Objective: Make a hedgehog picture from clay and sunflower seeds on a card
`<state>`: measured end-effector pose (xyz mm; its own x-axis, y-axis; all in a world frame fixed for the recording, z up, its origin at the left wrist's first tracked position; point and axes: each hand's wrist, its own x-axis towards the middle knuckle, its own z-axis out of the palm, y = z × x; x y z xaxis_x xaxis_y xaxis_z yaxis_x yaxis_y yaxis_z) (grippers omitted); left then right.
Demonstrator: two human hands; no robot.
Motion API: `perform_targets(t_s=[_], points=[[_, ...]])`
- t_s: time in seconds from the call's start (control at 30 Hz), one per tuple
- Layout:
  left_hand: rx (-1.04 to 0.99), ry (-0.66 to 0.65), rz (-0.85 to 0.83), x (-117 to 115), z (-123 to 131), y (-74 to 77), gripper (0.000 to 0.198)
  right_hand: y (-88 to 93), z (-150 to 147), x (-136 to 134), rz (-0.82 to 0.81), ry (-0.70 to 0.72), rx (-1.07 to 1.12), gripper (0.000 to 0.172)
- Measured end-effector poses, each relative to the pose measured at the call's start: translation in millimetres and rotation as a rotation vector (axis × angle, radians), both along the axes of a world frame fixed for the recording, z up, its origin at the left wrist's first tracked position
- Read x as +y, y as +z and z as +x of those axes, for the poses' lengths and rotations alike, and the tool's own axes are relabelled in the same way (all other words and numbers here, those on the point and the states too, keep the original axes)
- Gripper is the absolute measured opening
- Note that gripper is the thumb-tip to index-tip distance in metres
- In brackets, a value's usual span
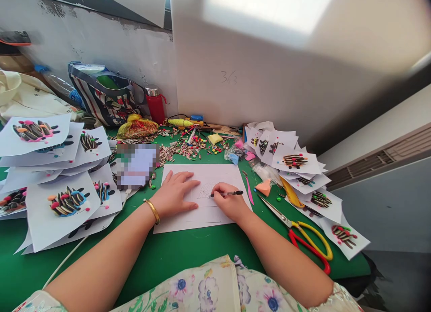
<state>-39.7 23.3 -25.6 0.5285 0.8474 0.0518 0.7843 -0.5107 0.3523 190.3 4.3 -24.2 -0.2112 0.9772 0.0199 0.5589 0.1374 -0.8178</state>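
Note:
White paper (198, 217) lies on the green table in front of me, with a small outline drawing (204, 190) of a rounded, spiky shape on it. My left hand (178, 193) rests flat on the sheet, fingers spread, left of the drawing; a gold bangle (153, 212) circles that wrist. In my right hand (230, 204) a black-capped pen (235, 193) is pinched, its tip at the drawing's right edge. A pink plastic modelling tool (248, 189) lies just beyond the paper's right edge.
Stacked cards with seed hedgehogs stand at left (63, 202) and right (298, 161). Open scissors (292, 224) lie right of my right hand. Scattered sunflower seeds (178, 148), a blurred phone (137, 165), a red bottle (155, 106) and a striped bag (104, 96) sit toward the wall.

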Motion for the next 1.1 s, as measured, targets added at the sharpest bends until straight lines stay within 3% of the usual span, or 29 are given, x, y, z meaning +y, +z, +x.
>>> perform_targets(t_s=[0.7,1.1], points=[[0.022,0.0,0.0,-0.2,0.5,1.1,0.071,1.7,7.6,6.0,-0.021,-0.12,0.029,0.016],[0.031,-0.001,0.003,-0.2,0.8,0.8,0.071,2.6,8.7,5.8,-0.04,-0.087,0.018,0.016]])
